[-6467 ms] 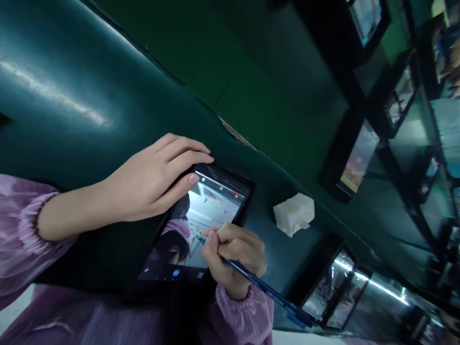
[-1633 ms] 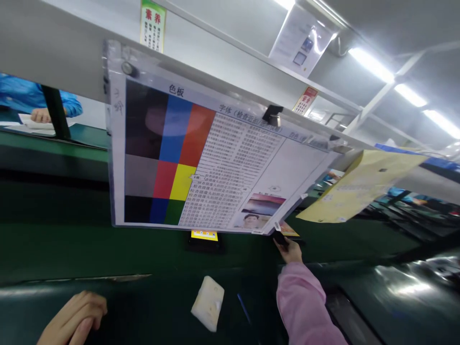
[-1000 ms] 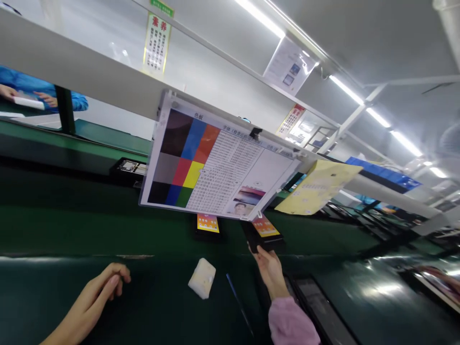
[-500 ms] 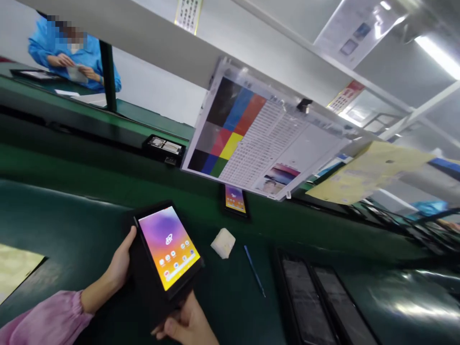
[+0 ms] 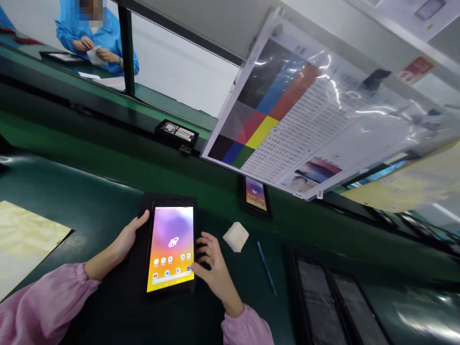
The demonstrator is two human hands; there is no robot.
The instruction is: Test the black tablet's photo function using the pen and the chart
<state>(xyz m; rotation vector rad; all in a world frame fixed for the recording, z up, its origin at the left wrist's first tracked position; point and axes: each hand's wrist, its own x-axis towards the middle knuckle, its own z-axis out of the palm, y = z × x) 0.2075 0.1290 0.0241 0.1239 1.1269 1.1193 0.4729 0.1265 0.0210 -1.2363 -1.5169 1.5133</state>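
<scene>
A tablet (image 5: 170, 244) with a lit screen shows a purple, orange and yellow home screen with small app icons. My left hand (image 5: 125, 239) grips its left edge, thumb along the frame and the other fingers hidden behind. Beside the lower right edge is my right hand (image 5: 212, 268), its fingers loosely curved and apart. The right thumb tip reaches over the screen's lower right corner, near a round dark icon; I cannot tell whether it touches the glass. Right of that hand lie a white block (image 5: 236, 236) and a thin blue pen-like stick (image 5: 266, 268).
Another lit device (image 5: 256, 194) lies at the back under a hanging colour chart (image 5: 273, 115). Two dark framed panels (image 5: 323, 302) lie at right, pale yellow sheet (image 5: 28, 244) at left. An opened black device (image 5: 177, 134) sits on the ledge; a person in blue (image 5: 97, 43) works beyond.
The tablet has turned from slanted to nearly upright in view. My right hand has moved from its bottom edge up to its right side. The camera view has shifted too.
</scene>
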